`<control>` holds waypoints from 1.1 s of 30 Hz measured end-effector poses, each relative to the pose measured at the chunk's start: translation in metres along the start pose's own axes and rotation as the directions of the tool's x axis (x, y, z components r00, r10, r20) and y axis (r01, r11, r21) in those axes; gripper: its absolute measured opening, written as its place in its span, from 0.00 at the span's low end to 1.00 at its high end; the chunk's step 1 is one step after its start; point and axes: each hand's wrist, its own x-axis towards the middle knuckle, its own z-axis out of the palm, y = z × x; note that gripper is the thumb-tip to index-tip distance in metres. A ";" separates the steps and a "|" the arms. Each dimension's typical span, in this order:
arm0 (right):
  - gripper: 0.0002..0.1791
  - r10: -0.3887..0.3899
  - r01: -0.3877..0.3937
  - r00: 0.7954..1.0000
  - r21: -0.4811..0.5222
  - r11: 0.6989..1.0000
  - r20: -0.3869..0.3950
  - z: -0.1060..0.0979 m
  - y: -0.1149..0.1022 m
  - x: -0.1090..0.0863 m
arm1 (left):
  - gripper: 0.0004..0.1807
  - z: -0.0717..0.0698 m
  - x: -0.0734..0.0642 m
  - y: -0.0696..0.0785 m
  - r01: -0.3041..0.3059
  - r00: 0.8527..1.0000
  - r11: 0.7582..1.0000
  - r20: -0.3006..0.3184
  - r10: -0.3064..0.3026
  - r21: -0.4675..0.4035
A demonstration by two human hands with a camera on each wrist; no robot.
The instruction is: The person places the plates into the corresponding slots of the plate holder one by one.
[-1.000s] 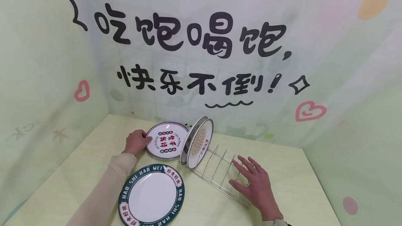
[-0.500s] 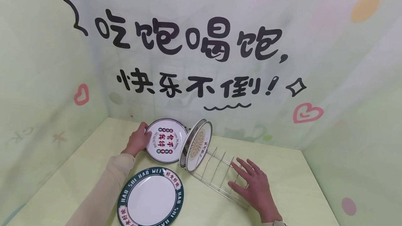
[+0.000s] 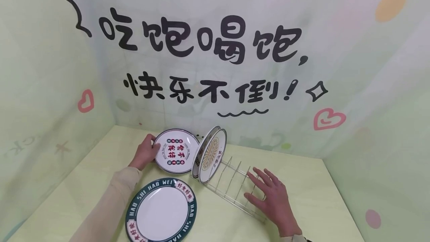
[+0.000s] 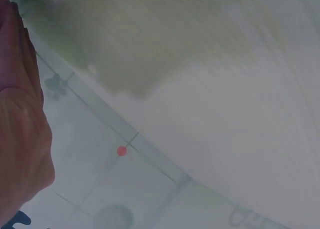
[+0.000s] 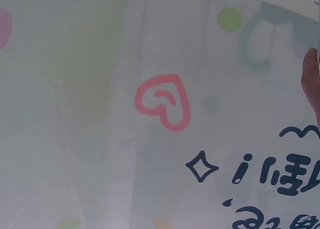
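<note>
My left hand (image 3: 146, 151) pinches the left rim of a white plate (image 3: 177, 152) with red and green lettering, its face turned up toward me in the head view. Just right of it, two patterned plates stand upright at the left end of a wire plate rack (image 3: 231, 184). The front one (image 3: 212, 156) bears a tan wheel-like pattern and mostly covers the other (image 3: 197, 160). My right hand (image 3: 273, 201) is at the rack's right end, fingers spread around the wires. The left wrist view shows only the side of the left hand (image 4: 22, 124); a bit of the right hand (image 5: 312, 84) shows in the right wrist view.
A larger plate (image 3: 162, 214) with a dark green lettered rim lies in front of the rack, cut off by the lower frame edge. Behind the pale table (image 3: 295, 182) rises a printed wall (image 3: 215, 122) with black lettering, and side walls flank it.
The plate in my left hand has tilted up and shifted slightly left. My right hand, the rack and the standing plates keep their places; the head view has shifted a little.
</note>
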 end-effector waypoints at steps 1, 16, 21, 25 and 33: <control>0.37 0.001 -0.001 1.000 0.000 1.000 -0.001 0.000 0.000 0.000 | 0.16 -0.001 -0.001 0.001 -0.008 1.000 1.000 -0.009 0.008 -0.005; 0.37 0.004 -0.004 1.000 0.004 1.000 0.008 -0.001 0.001 0.004 | 0.18 -0.017 -0.017 0.022 -0.125 0.957 0.992 -0.262 0.128 0.029; 0.37 0.013 -0.013 1.000 0.004 1.000 0.017 -0.002 0.000 0.004 | 0.18 -0.028 -0.030 0.042 -0.153 0.932 0.988 -0.329 0.154 0.029; 0.37 0.023 -0.024 1.000 0.009 1.000 0.020 -0.002 0.000 0.003 | 0.19 -0.035 -0.040 0.061 -0.160 0.921 0.987 -0.357 0.158 0.023; 0.37 0.022 -0.022 1.000 0.014 1.000 0.020 -0.001 -0.001 0.001 | 0.17 -0.044 -0.056 0.091 -0.208 0.874 0.975 -0.434 0.220 0.076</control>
